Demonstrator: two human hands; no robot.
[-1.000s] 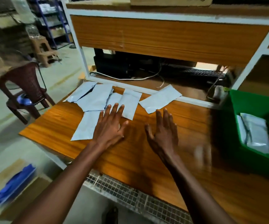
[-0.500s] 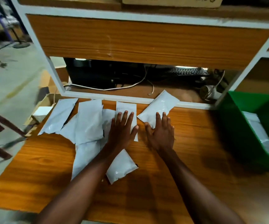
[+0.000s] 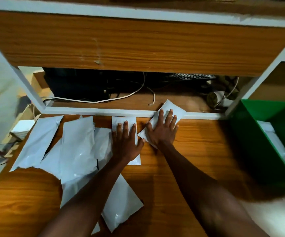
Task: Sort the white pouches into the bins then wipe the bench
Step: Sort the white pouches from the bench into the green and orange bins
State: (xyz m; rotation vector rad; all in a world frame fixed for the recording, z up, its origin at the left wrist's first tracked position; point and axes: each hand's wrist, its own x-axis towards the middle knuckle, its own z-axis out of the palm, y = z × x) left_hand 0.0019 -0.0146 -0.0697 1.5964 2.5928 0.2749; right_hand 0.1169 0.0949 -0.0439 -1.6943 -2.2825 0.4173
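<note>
sorting barely started, i'd say: green bin [image 3: 251,134] at right holds a pouch or two, approx 7 white pouches [image 3: 77,147] left on the tabletop [image 3: 198,151], wipe not begun. left hand [image 3: 127,142] flat, fingers straight, on an upright pouch [image 3: 123,121], long axis front-to-back. right hand [image 3: 162,130] flat, fingers spread, on a tilted pouch [image 3: 170,106], far end pointing up-right over the white frame rail [image 3: 87,111].

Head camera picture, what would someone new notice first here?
Two bare hands lie flat on white pouches at the bench's back edge: the left hand on an upright pouch, the right hand on a tilted pouch. A green bin sits at far right.
</note>
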